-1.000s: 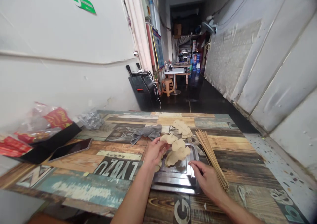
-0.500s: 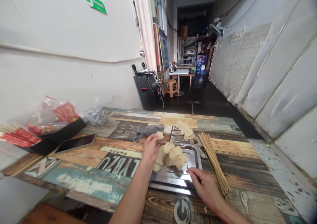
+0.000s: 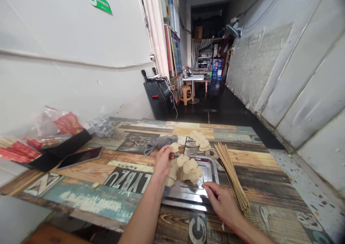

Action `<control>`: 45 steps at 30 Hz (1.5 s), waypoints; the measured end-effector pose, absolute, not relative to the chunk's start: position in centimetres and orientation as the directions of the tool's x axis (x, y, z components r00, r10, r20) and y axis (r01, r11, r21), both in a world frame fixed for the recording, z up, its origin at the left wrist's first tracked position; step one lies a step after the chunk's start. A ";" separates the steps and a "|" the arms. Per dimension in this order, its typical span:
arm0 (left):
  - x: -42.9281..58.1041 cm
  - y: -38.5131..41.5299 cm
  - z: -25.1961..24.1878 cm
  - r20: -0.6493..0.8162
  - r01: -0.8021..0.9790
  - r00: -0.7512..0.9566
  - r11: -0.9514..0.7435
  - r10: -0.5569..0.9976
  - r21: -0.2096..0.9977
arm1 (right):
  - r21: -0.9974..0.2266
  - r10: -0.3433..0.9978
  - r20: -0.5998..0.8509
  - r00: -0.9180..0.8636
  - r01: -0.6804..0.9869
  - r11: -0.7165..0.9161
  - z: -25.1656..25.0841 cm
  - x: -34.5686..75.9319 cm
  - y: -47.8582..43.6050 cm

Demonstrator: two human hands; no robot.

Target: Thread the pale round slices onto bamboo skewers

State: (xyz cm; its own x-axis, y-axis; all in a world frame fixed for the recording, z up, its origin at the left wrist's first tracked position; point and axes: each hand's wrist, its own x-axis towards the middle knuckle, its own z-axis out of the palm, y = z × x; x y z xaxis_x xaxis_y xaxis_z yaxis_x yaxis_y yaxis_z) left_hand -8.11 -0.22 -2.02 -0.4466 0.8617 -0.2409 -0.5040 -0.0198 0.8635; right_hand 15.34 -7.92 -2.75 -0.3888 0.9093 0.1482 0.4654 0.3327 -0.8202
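Note:
My right hand (image 3: pixel 219 199) is closed on the near end of a thin skewer (image 3: pixel 200 180), low over the right part of a metal tray (image 3: pixel 188 193). Several pale, thin round food slices (image 3: pixel 192 167) are threaded along that skewer. At its far end my left hand (image 3: pixel 163 161) pinches one more pale slice (image 3: pixel 175 147), which meets the skewer's tip. More loose slices (image 3: pixel 170 177) lie on the tray's left side, partly behind my left hand. Beyond the tray, a row of pale slices (image 3: pixel 199 139) rests on the table.
A bundle of wooden skewers (image 3: pixel 233 179) lies right of the tray. A grey cloth (image 3: pixel 161 142) sits behind my left hand. Farther left are a phone (image 3: pixel 81 157), a black holder (image 3: pixel 64 143) with red packets, and a clear plastic bag (image 3: pixel 102 127).
The view has shifted slightly. Both hands keep their grips, and the slice in my left hand shows a little more fully at the skewer's far end.

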 end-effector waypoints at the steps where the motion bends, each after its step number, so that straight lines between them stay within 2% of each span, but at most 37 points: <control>1: -8.1 -0.2 -2.1 -0.238 -0.503 -0.442 -0.019 0.865 0.864 | -0.819 0.909 0.150 -0.389 0.466 0.334 -2.8 15.4 -7.9; 27: -7.3 -0.8 -0.7 -0.189 -0.491 -0.459 -0.071 0.868 0.868 | -0.826 0.906 0.165 -0.390 0.447 0.344 -2.6 15.3 -8.0; 39: -7.1 -1.0 -0.9 -0.123 -0.389 -0.447 -0.069 0.886 0.919 | -0.825 0.908 0.166 -0.385 0.450 0.342 -2.5 15.3 -8.0; 45: -7.0 -0.8 -1.4 -0.068 -0.280 -0.452 -0.069 0.889 0.957 | -0.830 0.912 0.160 -0.378 0.448 0.331 -2.5 15.4 -8.0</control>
State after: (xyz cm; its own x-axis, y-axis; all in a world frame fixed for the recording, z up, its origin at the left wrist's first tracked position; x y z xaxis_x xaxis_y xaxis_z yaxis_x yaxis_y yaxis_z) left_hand -7.01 -0.85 -1.40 -0.4520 0.8894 -0.0683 -0.2803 -0.0689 0.9574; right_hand 15.40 -7.97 -2.51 -0.3778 0.9120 0.1600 0.4485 0.3314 -0.8301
